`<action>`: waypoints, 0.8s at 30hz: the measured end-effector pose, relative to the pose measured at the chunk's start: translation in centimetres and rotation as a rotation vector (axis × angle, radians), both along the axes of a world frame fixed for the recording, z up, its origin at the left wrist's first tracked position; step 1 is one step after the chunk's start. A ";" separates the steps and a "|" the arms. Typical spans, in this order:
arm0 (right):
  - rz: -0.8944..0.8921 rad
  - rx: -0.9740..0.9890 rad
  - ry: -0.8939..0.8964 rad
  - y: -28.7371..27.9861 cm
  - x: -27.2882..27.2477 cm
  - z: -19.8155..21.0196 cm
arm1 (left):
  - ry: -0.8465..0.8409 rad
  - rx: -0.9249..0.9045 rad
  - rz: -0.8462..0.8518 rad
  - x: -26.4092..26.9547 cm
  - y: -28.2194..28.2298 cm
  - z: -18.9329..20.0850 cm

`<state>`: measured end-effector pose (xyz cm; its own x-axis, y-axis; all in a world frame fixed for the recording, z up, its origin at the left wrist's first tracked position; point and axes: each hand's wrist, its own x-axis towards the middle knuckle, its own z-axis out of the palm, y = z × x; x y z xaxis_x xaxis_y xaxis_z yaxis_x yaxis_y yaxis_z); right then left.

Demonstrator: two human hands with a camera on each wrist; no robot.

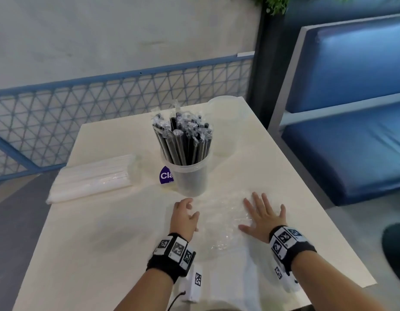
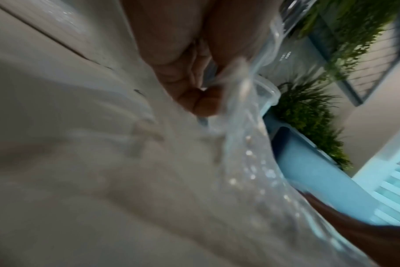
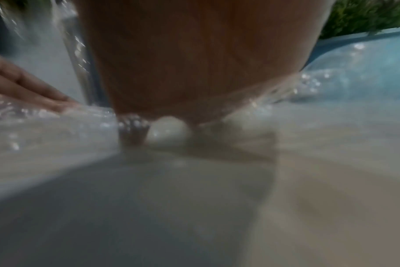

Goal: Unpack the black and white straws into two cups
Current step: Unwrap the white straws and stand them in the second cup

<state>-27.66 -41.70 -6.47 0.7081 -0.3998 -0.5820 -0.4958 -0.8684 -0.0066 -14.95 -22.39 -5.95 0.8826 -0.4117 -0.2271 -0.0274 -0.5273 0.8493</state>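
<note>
Right hand (image 1: pixel 263 215) lies flat, fingers wide, on the bag (image 1: pixel 219 221). Left hand (image 1: pixel 184 217) touches its edge; grip hard to tell.

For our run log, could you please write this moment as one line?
black straws in cup | white straws packed | second cup empty | right hand flat on wrapper | left hand at wrapper, grip unclear

1. The right hand (image 3: pixel 194 54) is seen from close behind, its underside filling the upper middle and pressed flat onto crinkled clear plastic wrap (image 3: pixel 46 117).
2. At the left edge, the left hand (image 3: pixel 23 84) is laid on the same wrap, fingers stretched out.
3. The pale table (image 3: pixel 331 180) is spread beneath (heavily blurred).
4. Green foliage (image 3: pixel 365 16) is glimpsed at top right.
</note>
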 end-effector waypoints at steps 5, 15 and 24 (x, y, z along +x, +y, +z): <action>-0.003 0.018 0.039 -0.6 -0.3 -0.2 | -0.468 0.298 -0.113 -1.8 -1.3 2.0; 0.057 0.070 0.121 -2.5 -0.2 0.5 | -0.274 0.882 -0.960 -3.0 -5.9 -1.2; -0.088 0.096 0.134 -6.6 -2.7 1.1 | -0.194 0.760 -0.819 -1.8 -4.3 -1.8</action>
